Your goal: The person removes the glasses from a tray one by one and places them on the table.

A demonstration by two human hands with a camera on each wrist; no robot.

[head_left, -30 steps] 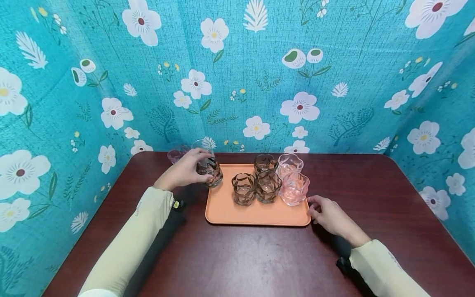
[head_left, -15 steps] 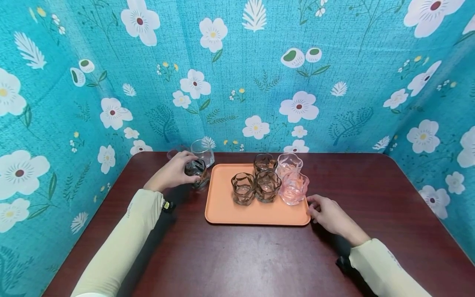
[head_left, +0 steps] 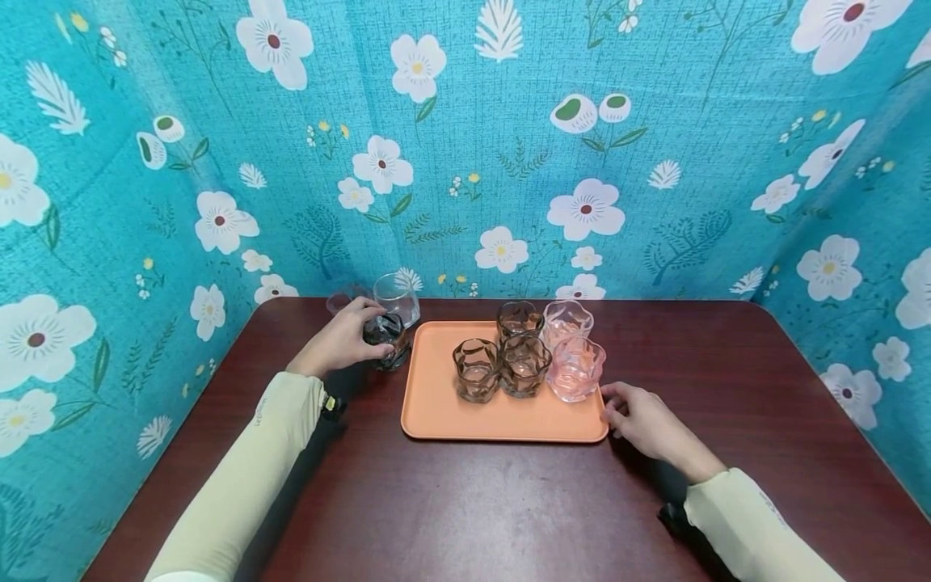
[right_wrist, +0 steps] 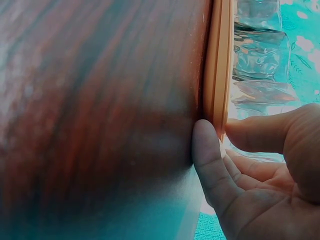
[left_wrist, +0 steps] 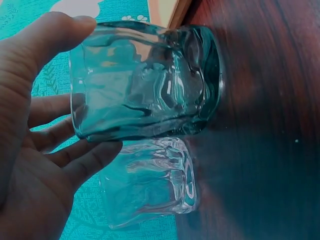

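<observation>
My left hand (head_left: 342, 335) holds a dark grey drinking glass (left_wrist: 150, 80) upright by its upper part, thumb on one side and fingers on the other. The glass stands low over the table, just left of an orange tray (head_left: 436, 420). At the tray's near right corner, my right hand (head_left: 647, 420) pinches the rim between thumb and fingers, as the right wrist view shows. On the tray are three smoky brown glasses, one at the front left (head_left: 476, 380), and two pinkish glasses, the nearer one (head_left: 577, 376) by the right edge.
Behind the left hand stand a clear glass (head_left: 400, 299) and a purple-tinted glass (head_left: 339, 302), partly hidden. The dark wood table (head_left: 480, 509) ends at a flowered blue cloth (head_left: 451, 162) on the back and sides.
My left hand has carried the dark glass left, from over the tray's left edge to beside the tray, and stayed there for the last half second. The right hand has not moved.
</observation>
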